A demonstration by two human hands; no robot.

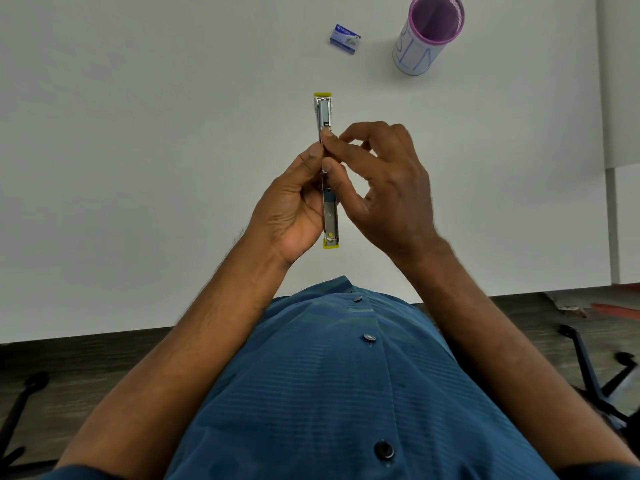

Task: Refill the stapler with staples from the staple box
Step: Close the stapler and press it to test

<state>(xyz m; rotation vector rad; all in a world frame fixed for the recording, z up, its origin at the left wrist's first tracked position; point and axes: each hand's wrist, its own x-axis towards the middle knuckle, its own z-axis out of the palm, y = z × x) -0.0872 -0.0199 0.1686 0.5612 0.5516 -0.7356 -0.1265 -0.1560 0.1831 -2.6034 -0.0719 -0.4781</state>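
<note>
A yellow and silver stapler (325, 112) lies swung fully open in a long straight line above the white table, its metal channel facing up. My left hand (294, 206) grips the near half of the stapler from the left. My right hand (384, 178) pinches at the middle of the channel with thumb and forefinger; whether a strip of staples sits between those fingertips I cannot tell. The small blue staple box (345, 39) rests closed on the table, far beyond both hands.
A purple-rimmed white cylindrical pen holder (420, 46) stands at the back right, next to the staple box. The white table (138, 150) ends near my body and at the right side. Black chair legs (588, 368) show on the dark floor below.
</note>
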